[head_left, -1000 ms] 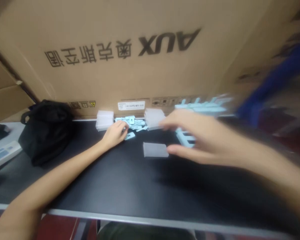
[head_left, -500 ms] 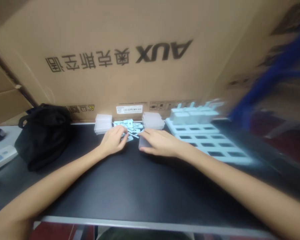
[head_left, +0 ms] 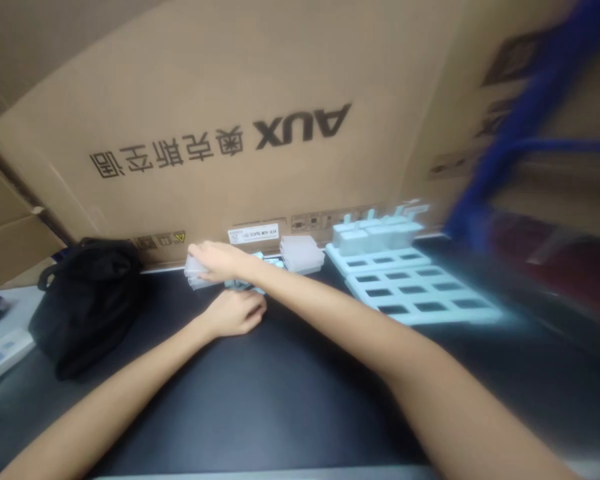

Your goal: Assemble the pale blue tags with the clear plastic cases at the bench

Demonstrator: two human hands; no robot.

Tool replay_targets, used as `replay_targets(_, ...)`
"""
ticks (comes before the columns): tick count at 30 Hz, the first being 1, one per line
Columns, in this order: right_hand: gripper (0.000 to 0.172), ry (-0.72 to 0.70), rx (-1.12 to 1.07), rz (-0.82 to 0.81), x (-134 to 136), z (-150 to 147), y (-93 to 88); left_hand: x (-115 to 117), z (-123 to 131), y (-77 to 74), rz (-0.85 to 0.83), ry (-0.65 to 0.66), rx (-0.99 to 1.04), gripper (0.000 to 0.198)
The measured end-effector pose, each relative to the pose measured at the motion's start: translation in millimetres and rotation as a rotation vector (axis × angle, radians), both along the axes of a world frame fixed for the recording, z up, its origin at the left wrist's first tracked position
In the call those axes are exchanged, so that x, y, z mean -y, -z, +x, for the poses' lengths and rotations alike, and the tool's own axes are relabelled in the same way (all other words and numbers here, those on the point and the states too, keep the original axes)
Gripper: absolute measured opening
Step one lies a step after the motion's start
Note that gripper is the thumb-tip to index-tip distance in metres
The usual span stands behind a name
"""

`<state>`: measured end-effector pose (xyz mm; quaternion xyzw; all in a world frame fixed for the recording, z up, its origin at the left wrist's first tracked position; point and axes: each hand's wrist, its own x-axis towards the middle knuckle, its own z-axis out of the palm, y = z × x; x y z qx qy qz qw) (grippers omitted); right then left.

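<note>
My right hand (head_left: 217, 260) reaches across to the left, its fingers closed on a translucent plastic box (head_left: 195, 272) at the left stack. Whether it grips one box or several is hard to make out. Below it, my left hand (head_left: 236, 312) is curled just above the black table, fingers drawn in, with whatever they hold hidden. Light blue plastic pieces (head_left: 237, 285) lie in a pile behind it, partly covered by my right forearm. Right of the pile stands another stack of translucent plastic boxes (head_left: 301, 255).
Light blue trays with rectangular slots (head_left: 413, 289) lie at the right, with several light blue lidded molds (head_left: 377, 235) standing on the back one. A black cloth bag (head_left: 90, 300) rests at the left. A large cardboard box (head_left: 260, 180) walls off the back of the table (head_left: 300, 400).
My right hand has moved left, from in front of the right stack to the left stack, crossing over the blue pile. My left hand has drawn nearer to me and curled. The view has shifted slightly.
</note>
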<state>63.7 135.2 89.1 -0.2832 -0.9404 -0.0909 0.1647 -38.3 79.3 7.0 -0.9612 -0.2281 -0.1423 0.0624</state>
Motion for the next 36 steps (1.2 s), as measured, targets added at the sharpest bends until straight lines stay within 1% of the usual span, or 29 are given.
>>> replay_targets(3, 0.041, -0.013, 0.001, 0.042, -13.0, -19.8, 10.8, -0.6, -0.3, 1.4, 0.02, 0.0, -0.002, 0.017)
replay_targets(6, 0.033, -0.008, 0.003, 0.08, -20.3, -27.3, 20.7, -1.7, -0.1, 3.5, 0.034, 0.01, 0.009, 0.018)
replay_targets(9, 0.038, 0.001, -0.013, 0.116, -18.0, -23.7, 24.5, -1.9, 0.4, 4.5, 0.036, 0.015, 0.016, 0.017)
replay_targets(12, 0.041, 0.006, -0.019, 0.149, -4.7, -3.2, 19.5, -1.5, 0.3, 5.1, 0.024, -0.016, 0.003, 0.015)
replay_targets(14, 0.036, 0.017, -0.006, 0.17, 8.8, 24.5, 12.8, -1.5, -0.3, 5.8, 0.02, -0.038, -0.004, 0.014)
replay_targets(16, 0.032, 0.055, 0.01, 0.185, 23.1, 64.9, 6.4, -1.5, -1.1, 6.5, 0.021, -0.05, 0.0, 0.012)
replay_targets(18, 0.033, 0.161, -0.036, 0.195, 35.1, 116.8, 3.5, -1.3, -1.6, 7.0, 0.02, -0.054, 0.014, 0.011)
replay_targets(20, 0.032, 0.292, -0.15, 0.216, 42.3, 176.5, 6.9, -0.9, -1.5, 6.9, 0.02, -0.06, 0.03, 0.01)
replay_targets(22, 0.031, 0.459, -0.349, 0.254, 43.9, 237.5, 18.2, -0.5, -0.8, 5.9, 0.021, -0.094, 0.04, 0.01)
replay_targets(24, 0.031, 0.67, -0.611, 0.256, 40.5, 291.4, 36.8, -0.6, 0.4, 4.3, 0.011, -0.153, 0.043, 0.01)
replay_targets(26, 0.037, 0.854, -0.835, 0.135, 34.3, 330.3, 58.8, -1.1, 1.8, 2.4, -0.015, -0.213, 0.044, 0.011)
replay_targets(28, 0.046, 0.93, -0.915, 0.013, 28.2, 350.6, 78.1, -2.1, 2.6, 0.9, -0.044, -0.256, 0.047, 0.012)
replay_targets(30, 0.054, 0.953, -0.883, -0.033, 24.5, 356.1, 89.2, -3.3, 2.8, -0.1, -0.061, -0.28, 0.047, 0.014)
replay_targets(32, 0.06, 0.984, -0.842, -0.021, 24.2, 354.5, 90.9, -4.1, 2.6, -0.5, -0.065, -0.285, 0.046, 0.013)
replay_targets(34, 0.07, 1.04, -0.824, 0.0, 26.7, 352.6, 87.3, -4.3, 2.5, -0.6, -0.048, -0.277, 0.042, 0.013)
replay_targets(36, 0.081, 1.077, -0.797, -0.015, 30.4, 353.1, 83.9, -2.9, 3.1, -0.3, -0.004, -0.266, 0.022, 0.014)
